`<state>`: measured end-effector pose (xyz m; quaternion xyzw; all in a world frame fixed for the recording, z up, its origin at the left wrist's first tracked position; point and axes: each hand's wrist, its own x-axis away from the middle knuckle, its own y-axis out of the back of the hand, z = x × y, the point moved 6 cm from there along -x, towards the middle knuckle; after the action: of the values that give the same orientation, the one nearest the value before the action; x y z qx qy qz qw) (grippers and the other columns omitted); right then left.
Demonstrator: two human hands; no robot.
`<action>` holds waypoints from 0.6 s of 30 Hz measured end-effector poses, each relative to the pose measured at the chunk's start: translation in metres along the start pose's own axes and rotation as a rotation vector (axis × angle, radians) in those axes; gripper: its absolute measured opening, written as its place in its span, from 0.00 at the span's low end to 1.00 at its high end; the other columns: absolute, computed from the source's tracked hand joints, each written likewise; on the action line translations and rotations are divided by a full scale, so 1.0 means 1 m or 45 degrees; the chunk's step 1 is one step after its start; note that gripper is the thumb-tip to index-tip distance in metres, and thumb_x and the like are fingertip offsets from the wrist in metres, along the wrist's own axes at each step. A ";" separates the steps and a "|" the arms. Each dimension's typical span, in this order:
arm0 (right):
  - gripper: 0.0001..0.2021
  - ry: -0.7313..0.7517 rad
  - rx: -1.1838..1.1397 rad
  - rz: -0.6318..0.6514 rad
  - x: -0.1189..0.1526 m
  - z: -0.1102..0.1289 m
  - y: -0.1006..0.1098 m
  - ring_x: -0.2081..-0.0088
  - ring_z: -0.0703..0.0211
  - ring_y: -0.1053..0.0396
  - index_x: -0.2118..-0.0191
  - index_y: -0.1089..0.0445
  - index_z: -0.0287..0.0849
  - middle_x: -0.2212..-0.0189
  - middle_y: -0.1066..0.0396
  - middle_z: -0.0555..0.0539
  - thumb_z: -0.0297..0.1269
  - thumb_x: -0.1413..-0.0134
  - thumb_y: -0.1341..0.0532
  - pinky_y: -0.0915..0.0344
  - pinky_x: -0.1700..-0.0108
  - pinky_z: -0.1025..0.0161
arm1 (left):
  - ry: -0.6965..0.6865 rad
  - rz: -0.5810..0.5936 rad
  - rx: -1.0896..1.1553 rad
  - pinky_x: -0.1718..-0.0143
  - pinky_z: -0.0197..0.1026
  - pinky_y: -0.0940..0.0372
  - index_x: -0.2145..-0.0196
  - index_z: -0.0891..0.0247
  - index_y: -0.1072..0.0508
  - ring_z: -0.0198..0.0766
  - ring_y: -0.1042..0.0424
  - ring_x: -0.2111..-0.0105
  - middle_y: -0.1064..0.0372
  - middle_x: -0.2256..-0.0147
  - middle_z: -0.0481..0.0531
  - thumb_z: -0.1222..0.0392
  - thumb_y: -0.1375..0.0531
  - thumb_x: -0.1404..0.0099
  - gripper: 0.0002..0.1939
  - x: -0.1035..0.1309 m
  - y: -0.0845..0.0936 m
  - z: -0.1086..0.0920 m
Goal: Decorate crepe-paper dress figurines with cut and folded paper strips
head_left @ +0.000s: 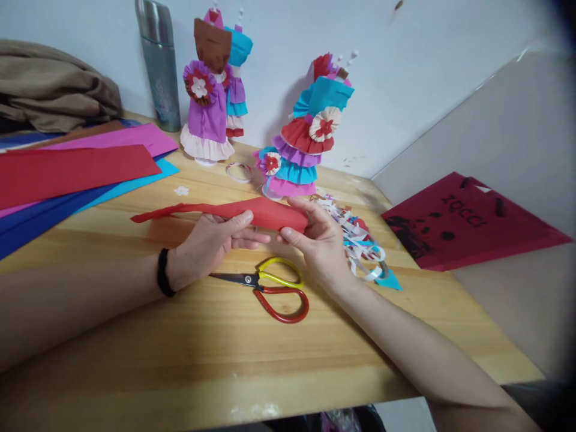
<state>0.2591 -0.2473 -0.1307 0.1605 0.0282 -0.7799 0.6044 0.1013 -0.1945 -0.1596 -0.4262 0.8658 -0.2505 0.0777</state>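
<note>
A long strip of red crepe paper (270, 214) is stretched between my two hands above the table, its thin tail pointing left. My left hand (216, 237) pinches the strip near its middle, with the thumb on top. At the right end, my right hand (317, 237) has its thumb and fingers closed on the paper. Scissors (252, 280) with one yellow and one red handle lie just below the hands, blades toward the left.
Colored paper sheets (81, 168) lie at the left, near a grey tumbler (162, 78). Small paper dresses (209, 114) stand along the wall. Paper scraps (360, 237) and a tape roll (378, 270) are right of my hands. A red bag (468, 231) leans beyond the table's right edge.
</note>
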 end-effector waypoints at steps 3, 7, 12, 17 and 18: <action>0.24 0.004 0.021 -0.006 -0.002 -0.001 0.001 0.64 0.56 0.28 0.50 0.31 0.47 0.54 0.26 0.45 0.43 0.54 0.30 0.25 0.65 0.57 | -0.007 -0.036 0.041 0.60 0.44 0.29 0.74 0.65 0.25 0.45 0.20 0.67 0.21 0.71 0.54 0.50 0.31 0.43 0.15 0.000 0.000 -0.002; 0.21 0.025 -0.004 -0.051 -0.005 -0.003 0.005 0.69 0.59 0.28 0.53 0.30 0.46 0.55 0.25 0.45 0.41 0.54 0.31 0.27 0.69 0.59 | 0.004 -0.069 0.079 0.64 0.42 0.29 0.72 0.66 0.26 0.43 0.21 0.69 0.22 0.72 0.53 0.52 0.31 0.44 0.14 0.000 0.000 -0.003; 0.19 0.044 -0.111 -0.100 -0.009 -0.004 0.014 0.73 0.63 0.28 0.55 0.29 0.45 0.60 0.24 0.47 0.39 0.55 0.30 0.29 0.69 0.61 | 0.060 -0.135 0.106 0.61 0.42 0.29 0.72 0.68 0.27 0.42 0.21 0.68 0.21 0.70 0.56 0.52 0.34 0.40 0.15 -0.001 0.004 -0.002; 0.19 0.065 -0.091 -0.092 -0.011 0.002 0.021 0.70 0.61 0.25 0.55 0.29 0.45 0.64 0.25 0.49 0.38 0.56 0.29 0.26 0.64 0.59 | 0.086 -0.178 0.103 0.61 0.41 0.29 0.69 0.69 0.25 0.41 0.21 0.68 0.22 0.70 0.56 0.55 0.41 0.32 0.14 -0.001 0.007 -0.004; 0.19 0.078 -0.104 -0.103 -0.012 0.004 0.023 0.71 0.61 0.26 0.56 0.29 0.45 0.66 0.26 0.50 0.37 0.56 0.28 0.26 0.65 0.60 | 0.095 -0.176 0.101 0.61 0.41 0.29 0.69 0.69 0.25 0.41 0.21 0.68 0.21 0.70 0.56 0.55 0.42 0.31 0.14 -0.002 0.007 -0.003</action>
<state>0.2823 -0.2433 -0.1202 0.1582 0.0849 -0.7966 0.5773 0.0960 -0.1882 -0.1607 -0.4720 0.8260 -0.3050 0.0447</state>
